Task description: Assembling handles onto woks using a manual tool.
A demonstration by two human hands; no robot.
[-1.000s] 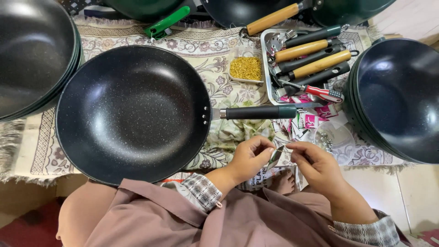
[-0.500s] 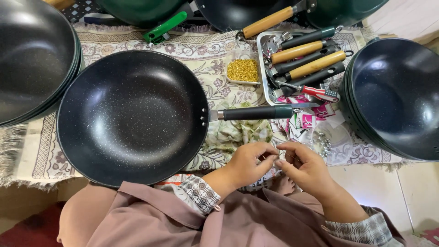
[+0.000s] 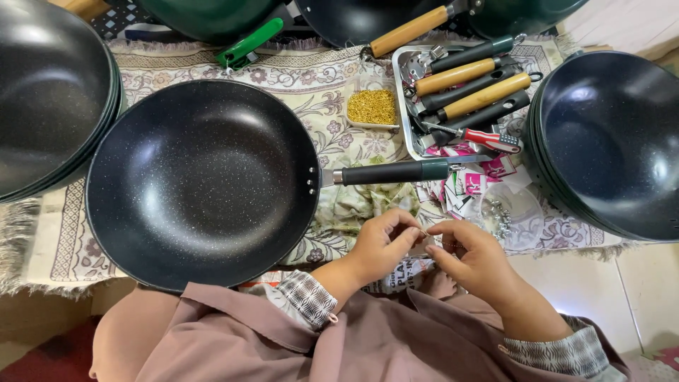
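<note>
left hand: fingers curled, thumb and forefinger pinched on a small metal piece; piece too small for its kind to be told.
right hand: fingertips brought up against the same piece from the other side; whether it is actually gripped or only steadied cannot be told.
piece location: held between both hands, just in front of the body, below the pan handle, off the cloth.
nearest work: black wok pan laid flat on the patterned cloth, handle pointed toward the right side.
supplies: clear bag of small metal hardware just beside the right hand; dish of gold-coloured bits beyond the handle; metal tray with spare handles and a red-handled screwdriver.
stacks: dark pans piled at far left and far right.
technique advice: pinch best kept light and close to the fingertips so the piece is not dropped into the lap; work best held over the cloth.
</note>
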